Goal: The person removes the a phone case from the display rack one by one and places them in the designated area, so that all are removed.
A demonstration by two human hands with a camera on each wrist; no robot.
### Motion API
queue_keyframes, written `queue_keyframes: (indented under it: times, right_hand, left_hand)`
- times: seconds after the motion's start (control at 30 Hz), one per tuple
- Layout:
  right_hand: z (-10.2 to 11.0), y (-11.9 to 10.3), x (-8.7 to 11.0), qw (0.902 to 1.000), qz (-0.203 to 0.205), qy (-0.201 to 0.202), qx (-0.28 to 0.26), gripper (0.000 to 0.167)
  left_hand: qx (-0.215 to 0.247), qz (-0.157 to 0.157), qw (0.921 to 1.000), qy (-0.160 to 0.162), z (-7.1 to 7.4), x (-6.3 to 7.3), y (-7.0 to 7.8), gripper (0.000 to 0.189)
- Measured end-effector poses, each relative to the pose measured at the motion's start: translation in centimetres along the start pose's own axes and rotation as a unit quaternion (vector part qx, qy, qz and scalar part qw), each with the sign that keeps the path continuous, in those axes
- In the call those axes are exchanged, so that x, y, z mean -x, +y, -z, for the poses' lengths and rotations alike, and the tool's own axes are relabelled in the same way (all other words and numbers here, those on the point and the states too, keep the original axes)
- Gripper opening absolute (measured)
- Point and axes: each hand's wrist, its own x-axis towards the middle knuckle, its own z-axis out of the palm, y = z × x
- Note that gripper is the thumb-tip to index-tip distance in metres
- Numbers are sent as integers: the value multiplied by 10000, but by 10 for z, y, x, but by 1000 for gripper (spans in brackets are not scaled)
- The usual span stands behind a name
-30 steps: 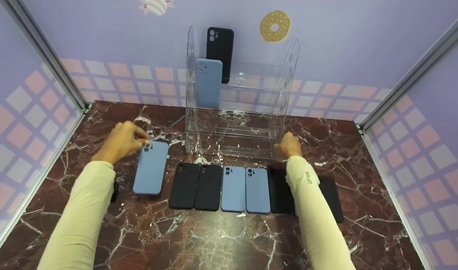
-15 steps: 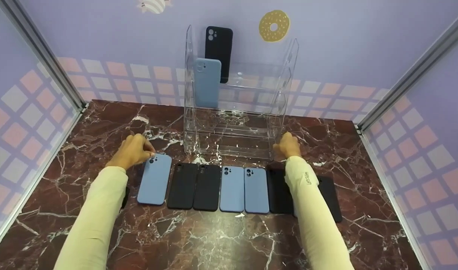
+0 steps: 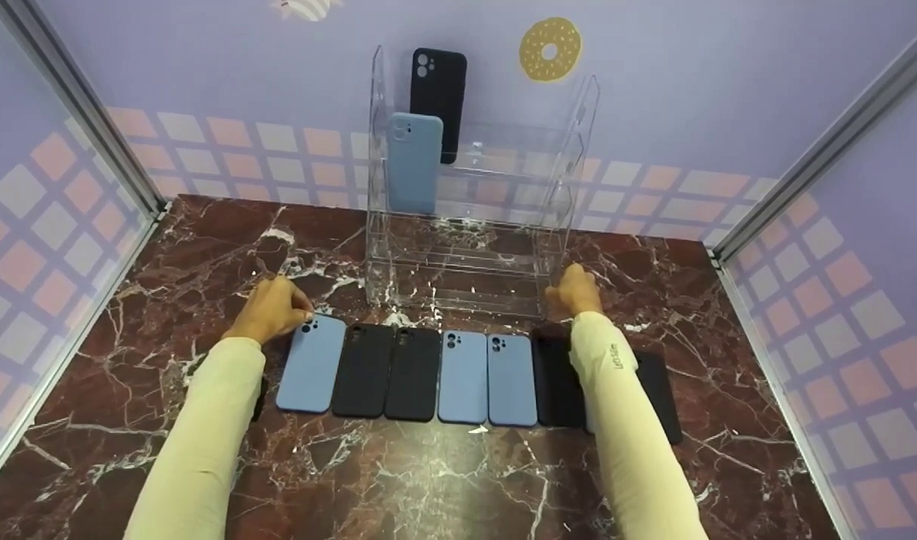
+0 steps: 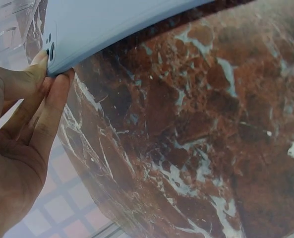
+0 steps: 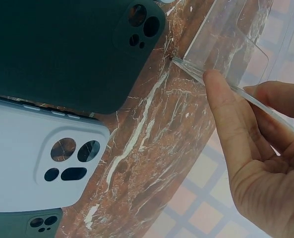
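My left hand (image 3: 271,309) pinches the top corner of a light blue phone case (image 3: 312,367) beside its camera holes, at the left end of a row of cases. In the left wrist view thumb and fingers hold that blue case (image 4: 107,29) by its corner. With thumb and fingers on either side, my right hand (image 5: 265,144) grips the edge of the clear acrylic stand (image 5: 231,44). The tiered stand (image 3: 465,266) holds a black case (image 3: 443,90) on its top tier and a light blue case (image 3: 415,165) one tier lower, both at its left.
Along the row lie black cases (image 3: 364,371) and blue cases (image 3: 463,379) on the dark red marbled table (image 3: 398,487). My right forearm covers part of the row's right end, where a black case (image 3: 660,390) shows. Patterned lilac walls enclose the table.
My left hand has moved down and to the right, bringing the blue case beside the leftmost black one. My right hand stays at the stand's edge.
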Motion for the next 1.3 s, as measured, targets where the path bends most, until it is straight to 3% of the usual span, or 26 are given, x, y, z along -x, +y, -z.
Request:
queue_keyframes:
  times: [0.23, 0.4, 0.57, 0.73, 0.9, 1.1, 1.3]
  right_hand:
    - [1, 0, 1, 10000, 30, -31, 4, 44]
    - [1, 0, 0, 10000, 7, -20, 50, 45]
    - [1, 0, 0, 10000, -4, -25, 22, 45]
    - [1, 0, 0, 9999, 75, -31, 99, 47]
    - [2, 1, 1, 9998, 141, 25, 134, 48]
    - [3, 2, 2, 9999, 100, -21, 39, 51]
    - [3, -1, 2, 10000, 45, -10, 17, 49]
  left_hand:
    - [-24, 218, 9995, -238, -3, 3, 1, 14]
    - [-199, 245, 9990, -327, 3, 3, 6, 19]
    - [-467, 374, 9981, 145, 22, 0, 17, 34]
    - [-583, 231, 9924, 1057, 49, -7, 35, 41]
    - [-327, -13, 9821, 1853, 71, -21, 63, 44]
    - [-78, -229, 9780, 2073, 86, -39, 102, 66]
    - [-292, -773, 9727, 2170, 84, -59, 141, 74]
